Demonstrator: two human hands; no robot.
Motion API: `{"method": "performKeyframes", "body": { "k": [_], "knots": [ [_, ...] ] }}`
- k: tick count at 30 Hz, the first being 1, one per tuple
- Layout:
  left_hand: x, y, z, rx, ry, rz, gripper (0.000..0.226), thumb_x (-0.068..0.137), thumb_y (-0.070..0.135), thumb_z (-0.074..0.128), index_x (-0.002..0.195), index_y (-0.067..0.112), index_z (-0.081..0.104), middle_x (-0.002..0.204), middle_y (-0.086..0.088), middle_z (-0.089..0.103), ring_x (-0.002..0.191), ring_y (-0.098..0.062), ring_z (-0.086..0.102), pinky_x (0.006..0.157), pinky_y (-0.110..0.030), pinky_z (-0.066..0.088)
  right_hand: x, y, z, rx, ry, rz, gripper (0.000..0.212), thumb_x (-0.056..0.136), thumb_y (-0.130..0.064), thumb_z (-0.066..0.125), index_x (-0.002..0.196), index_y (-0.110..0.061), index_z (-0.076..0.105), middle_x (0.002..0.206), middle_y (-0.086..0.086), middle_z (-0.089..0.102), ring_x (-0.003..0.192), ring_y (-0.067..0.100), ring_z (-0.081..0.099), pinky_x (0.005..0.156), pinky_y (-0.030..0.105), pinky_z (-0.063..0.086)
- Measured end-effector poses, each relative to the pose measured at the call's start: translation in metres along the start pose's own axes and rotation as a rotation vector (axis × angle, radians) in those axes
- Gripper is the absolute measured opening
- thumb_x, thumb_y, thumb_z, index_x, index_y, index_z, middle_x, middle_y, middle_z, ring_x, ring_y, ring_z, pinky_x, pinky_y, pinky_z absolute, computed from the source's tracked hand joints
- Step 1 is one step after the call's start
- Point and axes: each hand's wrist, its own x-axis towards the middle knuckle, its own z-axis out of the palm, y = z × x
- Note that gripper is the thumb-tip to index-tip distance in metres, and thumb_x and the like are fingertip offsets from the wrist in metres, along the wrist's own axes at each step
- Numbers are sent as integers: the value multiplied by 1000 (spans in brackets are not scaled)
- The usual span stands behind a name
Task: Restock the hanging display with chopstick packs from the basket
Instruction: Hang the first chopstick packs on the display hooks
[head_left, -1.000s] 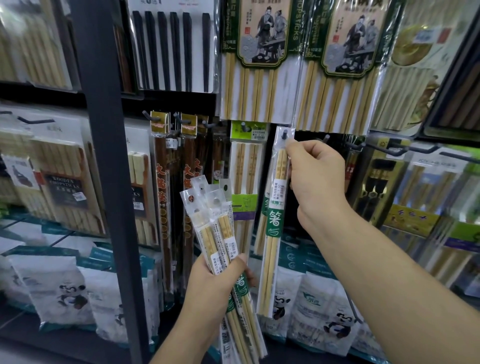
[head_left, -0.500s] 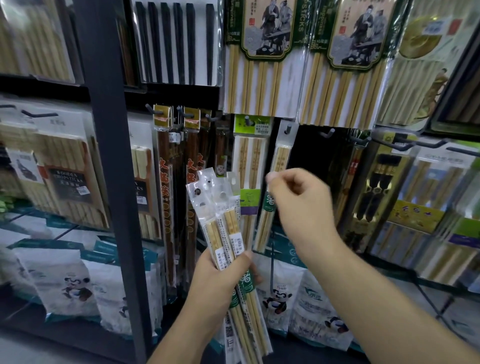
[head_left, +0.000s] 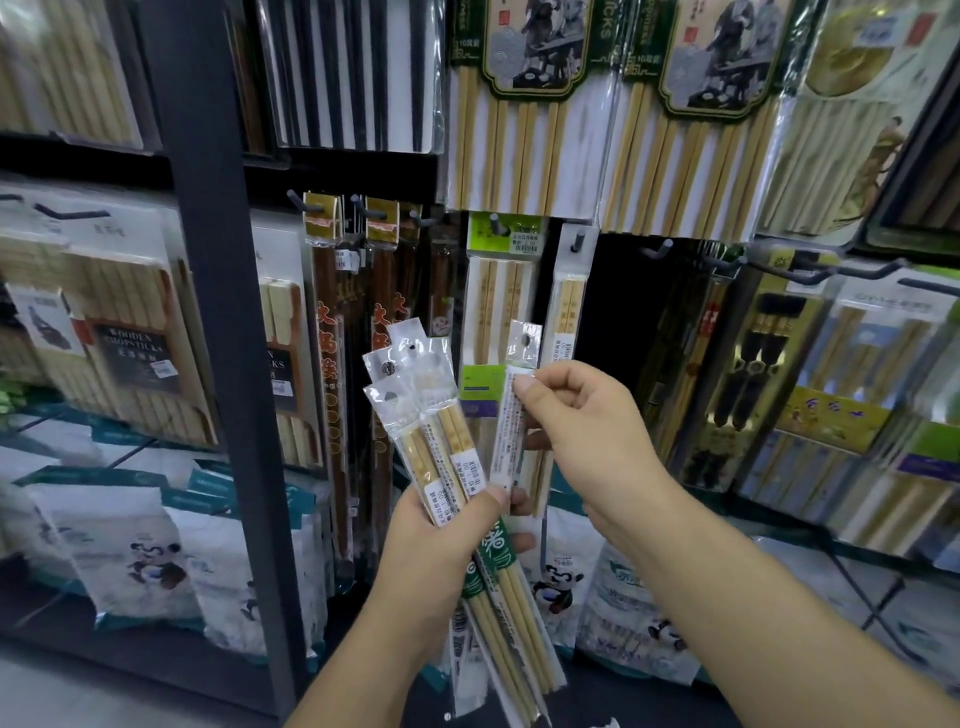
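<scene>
Filling nearly the whole view was the hanging display (head_left: 618, 312), its dark upright post (head_left: 218, 312) standing left of centre. Across its top row hung wide ten-pair packs (head_left: 524, 135) of pale chopsticks with green headers, and along the bottom stood white bags (head_left: 140, 561) printed with pandas. Your two forearms came up from the lower edge in front of the middle row. Your left hand (head_left: 431, 561) was curled round a bundle of chopstick packs (head_left: 441, 441), thumb laid across their fronts, so that the clear tops fanned out up and to the left while the green-banded lower ends stuck out below your fist. Your right hand (head_left: 582, 415), just beside it and a little higher, pinched a single pack (head_left: 511, 426) between thumb and curled fingers — its white printed back faced you and its punched tab stood upright above your thumb. That pack's lower end ran down to your left fingertips; whether they gripped it too, I could not tell. Behind it, one slim pack (head_left: 570, 306) of the same sort hung on a peg (head_left: 575, 240), right beside a green-topped pack (head_left: 498, 312) — apart from both hands.
</scene>
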Motion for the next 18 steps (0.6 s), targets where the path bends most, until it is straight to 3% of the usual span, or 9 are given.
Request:
{"method": "performKeyframes", "body": {
  "k": [2,3,9,11,14,16,18],
  "knots": [
    [0,1,1,21,-19,9,22,76,35,78,97,27,78,102,-18,78,91,-38,77,73,-44,62,2,3,-2,-4,38,-8,14,99,-29,66,94,-16,66,91,22,70,80,29,66,74,46,61],
    [-1,2,2,35,-23,10,21,76,36,77,95,29,78,101,-19,78,90,-37,76,71,-44,61,1,3,-2,3,36,-8,14,99,-29,66,95,-16,66,93,23,69,82,32,67,76,48,61],
    [-1,-2,3,188,-10,35,15,79,38,74,91,33,79,91,-9,80,87,-27,76,68,-37,62,-7,4,3,-29,7,-30,27,85,-36,82,94,-18,64,80,13,63,60,5,59,47,20,52],
    [-2,-4,2,194,11,18,15,79,33,74,92,27,78,92,-9,80,88,-25,77,70,-35,62,-5,3,3,-94,40,-43,24,87,-34,80,92,-16,65,85,18,67,62,10,60,50,30,56],
    [-2,-4,2,111,5,-38,26,77,28,77,99,16,75,104,-18,77,94,-33,76,77,-47,63,-2,1,0,-122,73,-67,20,94,-31,73,89,-13,68,83,17,71,66,19,64,68,50,60],
    [-2,-2,3,-14,-9,-70,35,78,19,74,111,7,70,115,-19,75,106,-36,74,79,-49,63,-1,-3,-4,-120,103,-91,17,96,-29,69,87,-15,70,80,12,74,69,25,69,68,51,60],
    [-2,-1,4,-105,-46,-70,30,80,14,71,109,7,71,120,-19,74,114,-36,70,82,-52,62,2,-9,-9,-126,150,-125,20,98,-25,65,80,-19,72,75,7,74,66,25,69,63,48,59]
  ]
}}
